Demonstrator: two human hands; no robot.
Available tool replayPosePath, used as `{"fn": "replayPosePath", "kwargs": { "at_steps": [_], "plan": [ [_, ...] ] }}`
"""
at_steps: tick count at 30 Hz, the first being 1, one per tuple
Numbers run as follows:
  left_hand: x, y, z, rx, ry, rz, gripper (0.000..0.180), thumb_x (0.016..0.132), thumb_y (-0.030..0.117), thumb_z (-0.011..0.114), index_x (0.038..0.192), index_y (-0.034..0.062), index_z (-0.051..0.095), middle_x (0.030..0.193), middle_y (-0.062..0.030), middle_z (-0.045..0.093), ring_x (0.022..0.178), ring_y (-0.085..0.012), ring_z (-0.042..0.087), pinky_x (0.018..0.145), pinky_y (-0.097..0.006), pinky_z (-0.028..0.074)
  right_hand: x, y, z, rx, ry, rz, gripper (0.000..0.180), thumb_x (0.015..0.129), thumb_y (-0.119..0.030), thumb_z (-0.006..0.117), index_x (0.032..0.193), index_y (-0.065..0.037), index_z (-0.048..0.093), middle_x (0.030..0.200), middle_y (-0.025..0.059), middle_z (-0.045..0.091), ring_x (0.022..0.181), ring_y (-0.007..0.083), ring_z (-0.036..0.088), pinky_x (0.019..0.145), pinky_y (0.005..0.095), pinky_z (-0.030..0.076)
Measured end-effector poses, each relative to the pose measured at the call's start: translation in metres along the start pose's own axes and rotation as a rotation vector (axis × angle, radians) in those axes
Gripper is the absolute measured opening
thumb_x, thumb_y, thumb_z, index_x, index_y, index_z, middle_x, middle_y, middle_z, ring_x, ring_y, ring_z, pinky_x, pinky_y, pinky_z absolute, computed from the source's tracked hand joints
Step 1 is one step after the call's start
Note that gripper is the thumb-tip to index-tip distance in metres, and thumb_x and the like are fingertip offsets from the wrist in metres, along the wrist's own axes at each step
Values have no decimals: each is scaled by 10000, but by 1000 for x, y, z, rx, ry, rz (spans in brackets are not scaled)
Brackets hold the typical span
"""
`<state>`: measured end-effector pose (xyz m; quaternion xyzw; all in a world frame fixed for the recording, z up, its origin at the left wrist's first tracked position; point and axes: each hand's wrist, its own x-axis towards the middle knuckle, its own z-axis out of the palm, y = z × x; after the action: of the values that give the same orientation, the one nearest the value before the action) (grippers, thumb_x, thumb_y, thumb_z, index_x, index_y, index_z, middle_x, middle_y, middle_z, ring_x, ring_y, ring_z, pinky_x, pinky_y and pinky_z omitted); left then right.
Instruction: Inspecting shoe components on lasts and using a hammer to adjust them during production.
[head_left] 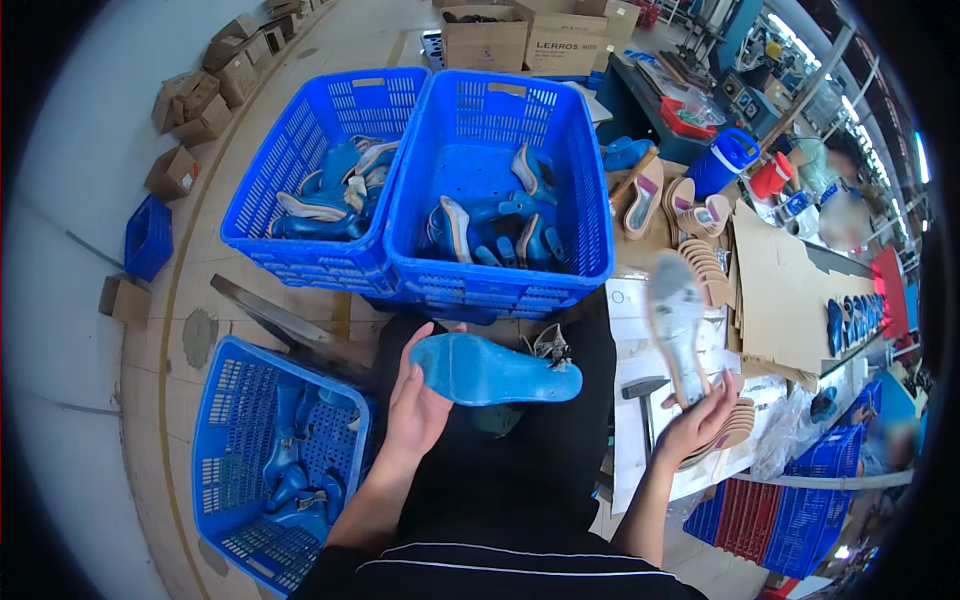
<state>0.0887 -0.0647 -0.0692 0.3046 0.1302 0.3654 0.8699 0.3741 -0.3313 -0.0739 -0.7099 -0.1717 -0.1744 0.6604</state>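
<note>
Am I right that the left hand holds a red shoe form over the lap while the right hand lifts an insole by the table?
Not quite: the shoe form in the left hand is blue, not red, as the head view shows. The rest stands: it is over the lap, and the right hand lifts an insole by the table.

Your blue shoe (495, 370) lies sole up and level over your lap, toe pointing right. Your insole (678, 335) is tan-edged with a pale face, upright and blurred above the desk's near edge.
</note>
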Motion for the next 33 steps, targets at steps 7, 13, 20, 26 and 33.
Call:
{"fn": "replayPosePath", "kwargs": {
  "at_steps": [7, 13, 20, 26, 33],
  "plan": [
    [-13, -5, -21, -70, -32, 76, 612, 1101, 245, 585, 1626, 111, 300, 1611, -157, 439, 1508, -298, 431, 1240, -484, 361, -44, -109, 107, 44, -808, 136, 305, 1108, -62, 493, 1387, -74, 616, 744, -50, 498, 632, 46, 372, 613, 209, 343],
    [-14, -2, -3, 87, 87, 18, 599, 1011, 29, 601, 1563, 74, 371, 1638, -237, 415, 1504, -314, 456, 1241, -481, 390, -52, -94, 103, -291, -741, -61, 412, 1021, -93, 675, 1425, -65, 604, 778, 45, 592, 661, 114, 561, 649, 263, 471],
    [-12, 4, -13, 122, 31, 62, 668, 967, -32, 619, 1576, 65, 365, 1648, -226, 415, 1484, -306, 478, 1251, -463, 365, -31, -99, 89, -282, -1039, -156, 618, 743, -286, 945, 1262, -41, 712, 1220, 137, 600, 1120, 352, 602, 971, 423, 511],
    [-10, 8, -15, 197, 54, 44, 694, 932, -16, 664, 1565, 60, 391, 1609, -244, 463, 1469, -309, 497, 1240, -440, 377, -24, -75, 94, 61, -1258, 169, 446, 987, -185, 718, 1403, -49, 634, 1574, 186, 538, 1430, 337, 549, 1161, 417, 438],
    [-12, 3, -10, 211, 121, 48, 652, 967, -4, 660, 1561, 51, 396, 1568, -209, 512, 1435, -283, 522, 1226, -428, 396, -27, -70, 110, 196, -964, 37, 667, 993, -325, 745, 1546, -33, 514, 1639, 207, 476, 1510, 365, 471, 1227, 446, 375]
  ]
}}
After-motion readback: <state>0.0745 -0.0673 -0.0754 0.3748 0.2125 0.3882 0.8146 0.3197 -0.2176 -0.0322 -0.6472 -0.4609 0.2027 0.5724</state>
